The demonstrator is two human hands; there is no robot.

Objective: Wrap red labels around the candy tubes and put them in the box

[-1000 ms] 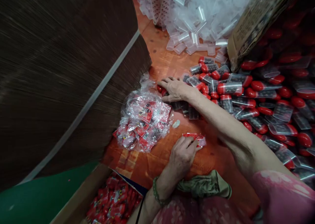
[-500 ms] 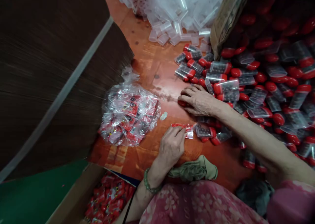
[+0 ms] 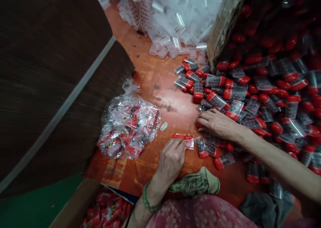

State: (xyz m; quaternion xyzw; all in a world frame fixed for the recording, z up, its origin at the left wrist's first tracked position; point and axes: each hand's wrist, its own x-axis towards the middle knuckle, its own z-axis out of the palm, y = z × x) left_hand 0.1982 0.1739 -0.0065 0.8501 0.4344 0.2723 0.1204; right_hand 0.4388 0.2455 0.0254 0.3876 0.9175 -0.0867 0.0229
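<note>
My left hand, with a green bead bracelet at the wrist, pinches a small red printed plastic wrapper against the table. The wrapper lies flat, its pale end sticking out to the right of my fingers. My right hand rests at the left edge of a heap of clear plastic containers with red ends. Its fingers curl down over one of them; a bit of red shows under the fingertips and the rest is hidden. Left of my hands, a crinkled clear bag holds several red printed packets.
A tall brown carton stands on the left. Clear empty sleeves are heaped at the back, beside a cardboard flap. A green cloth lies near my body. Red packets fill a box below the table edge.
My right hand has drawn back to the right, toward the heap, and the red end under its fingers has moved along. My left hand keeps its place on the wrapper. The view has tilted slightly.
</note>
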